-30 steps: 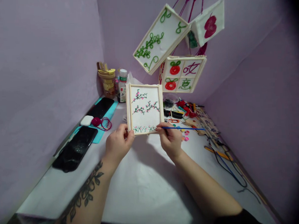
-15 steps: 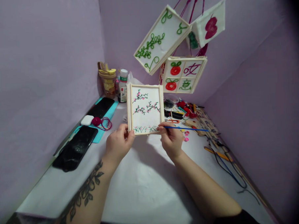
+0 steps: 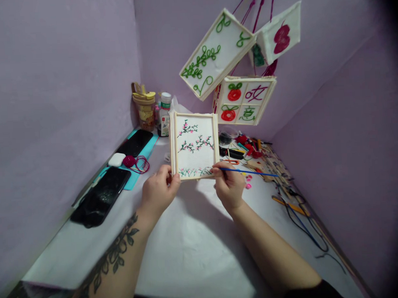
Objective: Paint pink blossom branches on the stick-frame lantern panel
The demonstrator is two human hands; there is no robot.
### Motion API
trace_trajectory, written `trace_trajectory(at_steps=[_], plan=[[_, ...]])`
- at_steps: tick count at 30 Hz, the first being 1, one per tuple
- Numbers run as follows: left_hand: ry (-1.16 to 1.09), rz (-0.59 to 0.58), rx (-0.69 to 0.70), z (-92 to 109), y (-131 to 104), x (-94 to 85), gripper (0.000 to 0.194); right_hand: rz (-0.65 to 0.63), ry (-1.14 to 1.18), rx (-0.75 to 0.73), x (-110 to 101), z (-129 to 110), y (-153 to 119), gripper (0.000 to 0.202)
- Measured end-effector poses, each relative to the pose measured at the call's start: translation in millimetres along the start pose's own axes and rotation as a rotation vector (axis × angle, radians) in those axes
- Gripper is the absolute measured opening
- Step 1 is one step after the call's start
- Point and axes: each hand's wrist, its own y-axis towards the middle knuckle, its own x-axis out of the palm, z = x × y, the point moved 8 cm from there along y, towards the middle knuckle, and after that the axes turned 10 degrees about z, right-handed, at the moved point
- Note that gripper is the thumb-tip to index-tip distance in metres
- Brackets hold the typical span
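Observation:
A wood-framed white panel [image 3: 196,160], painted with dark green branches and pink blossoms, is held up above the table. My left hand [image 3: 161,189] grips its lower left corner, thumb in front and fingers partly hidden behind. At the lower right corner, my right hand [image 3: 229,186] pinches a thin blue paintbrush [image 3: 252,171], its handle pointing right. That hand is also against the frame's edge; whether it grips the frame too, I cannot tell. A band of small blossoms runs along the panel's bottom. The brush tip is hidden by my fingers.
Decorated boxes [image 3: 246,101] hang on purple cords above. Left lie two black phones [image 3: 100,196], a white case [image 3: 117,159] and purple yarn [image 3: 129,161]. Jars and a bottle [image 3: 165,113] stand at the back. Pliers [image 3: 231,153], cords and craft knife [image 3: 290,205] lie right.
The whole view has shifted very slightly. Both hands keep the same hold on the panel and paintbrush.

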Motion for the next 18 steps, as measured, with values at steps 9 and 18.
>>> trace_trajectory(at_steps=[9,18], plan=[[0.003,0.003,0.008,1.4,0.4,0.2,0.023,0.008,-0.028,-0.042,0.4,-2.3,1.2,0.009],[-0.006,-0.006,-0.002,0.4,-0.2,0.8,0.022,0.015,-0.034,-0.074,0.1,-5.4,2.7,0.009]])
